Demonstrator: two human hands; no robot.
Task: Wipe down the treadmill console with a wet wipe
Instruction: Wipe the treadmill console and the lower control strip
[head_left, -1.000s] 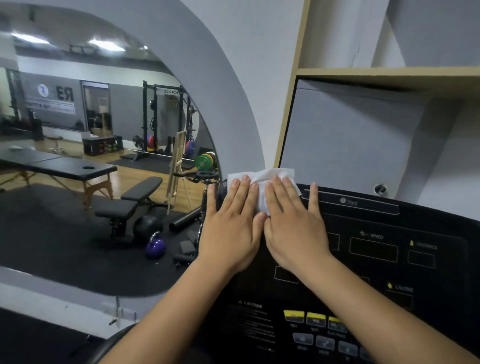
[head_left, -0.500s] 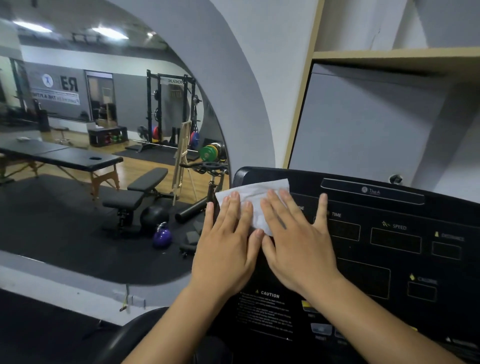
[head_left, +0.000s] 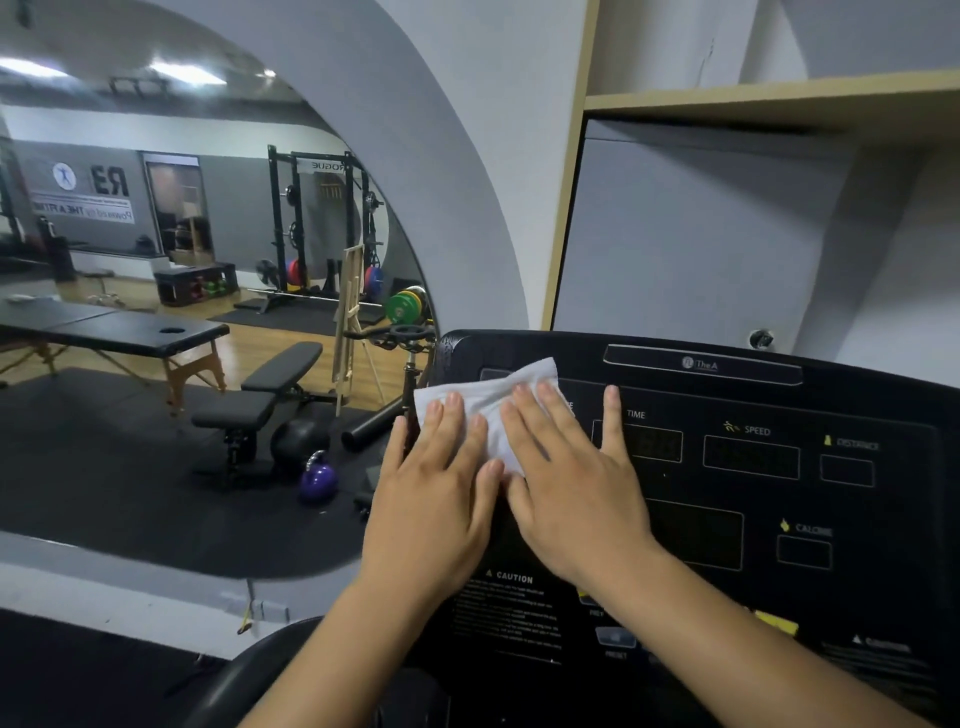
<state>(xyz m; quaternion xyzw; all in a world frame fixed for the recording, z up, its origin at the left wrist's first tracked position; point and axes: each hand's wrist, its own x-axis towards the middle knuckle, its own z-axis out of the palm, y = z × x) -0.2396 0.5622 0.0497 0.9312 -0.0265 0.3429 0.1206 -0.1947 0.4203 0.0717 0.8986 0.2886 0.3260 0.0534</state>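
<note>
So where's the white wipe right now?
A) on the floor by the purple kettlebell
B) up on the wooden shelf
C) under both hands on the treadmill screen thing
C: the left hand and right hand press flat on the wet wipe at the console's upper left corner.

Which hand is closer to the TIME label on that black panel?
Right. The right hand lies just left of the TIME label, its little finger beside it; the left hand presses the wet wipe farther left, near the edge of the console.
</note>
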